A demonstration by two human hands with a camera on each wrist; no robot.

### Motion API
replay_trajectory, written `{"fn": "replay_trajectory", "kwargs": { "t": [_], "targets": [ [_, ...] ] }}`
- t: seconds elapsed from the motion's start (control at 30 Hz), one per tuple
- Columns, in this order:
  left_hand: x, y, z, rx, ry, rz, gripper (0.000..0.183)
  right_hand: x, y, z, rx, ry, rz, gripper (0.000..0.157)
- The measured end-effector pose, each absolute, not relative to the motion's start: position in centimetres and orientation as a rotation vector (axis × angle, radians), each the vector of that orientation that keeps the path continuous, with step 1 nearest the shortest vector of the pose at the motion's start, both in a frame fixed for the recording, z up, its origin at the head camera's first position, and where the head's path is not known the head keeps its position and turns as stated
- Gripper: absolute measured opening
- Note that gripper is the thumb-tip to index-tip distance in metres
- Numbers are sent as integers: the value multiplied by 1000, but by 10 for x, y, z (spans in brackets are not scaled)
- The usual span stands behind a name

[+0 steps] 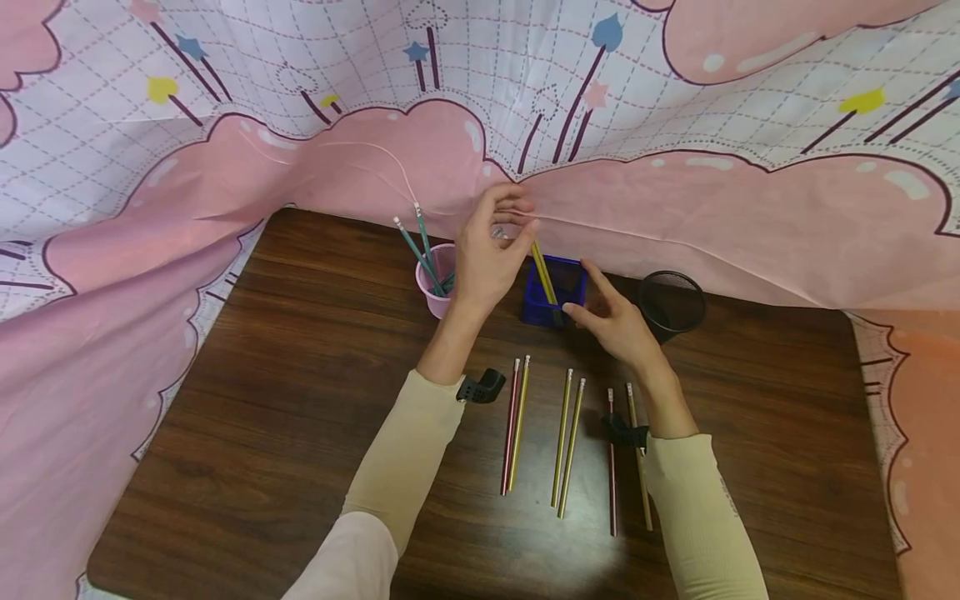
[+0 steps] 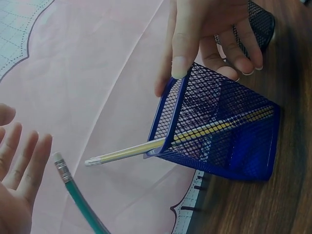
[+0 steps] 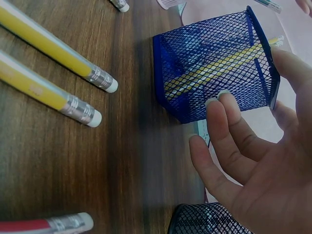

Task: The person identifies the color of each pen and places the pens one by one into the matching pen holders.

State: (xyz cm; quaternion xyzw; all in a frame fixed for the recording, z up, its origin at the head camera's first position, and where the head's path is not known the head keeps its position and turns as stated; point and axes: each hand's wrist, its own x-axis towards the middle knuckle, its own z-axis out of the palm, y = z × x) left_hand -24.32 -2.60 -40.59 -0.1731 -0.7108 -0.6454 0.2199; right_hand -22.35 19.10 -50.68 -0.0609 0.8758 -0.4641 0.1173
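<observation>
My right hand (image 1: 621, 330) grips the rim of a blue mesh pencil holder (image 1: 536, 314) between thumb and index finger, its other fingers spread beside the mesh wall in the right wrist view. Inside the holder lean what look like two yellow pencils (image 1: 546, 279) side by side, their eraser ends sticking out over the rim. Just left of those eraser ends, my left hand (image 1: 483, 258) is raised with loosely bent fingers and nothing held; the left wrist view shows its fingers (image 2: 31, 165) apart from the pencils.
A pink cup (image 1: 435, 307) with green pencils (image 1: 412, 244) stands left of the holder, partly behind my left hand. To the right is a black mesh cup (image 1: 672, 302). Several red and yellow pencils (image 1: 564, 437) lie on the brown table (image 1: 300, 375). A patterned cloth (image 1: 360, 158) hangs behind.
</observation>
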Motion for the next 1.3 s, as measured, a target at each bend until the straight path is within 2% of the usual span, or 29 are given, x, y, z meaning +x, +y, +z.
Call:
{"fn": "replay_trajectory", "kwargs": {
  "t": [0.4,0.53,0.77,1.3],
  "targets": [
    [-228,-33,-405,-502,-1978,-1800,32,-209,179,-473,-173,2507,-1406,68],
    [-222,-33,-412,-500,-1993,-1811,25,-212,181,-481,-159,2497,-1410,70],
    [-211,-32,-427,-534,-2023,-1817,25,-224,190,-510,-160,2538,-1378,74],
    [-185,-31,-444,-524,-2098,-1841,25,-223,190,-509,-162,2572,-1346,74]
  ]
}}
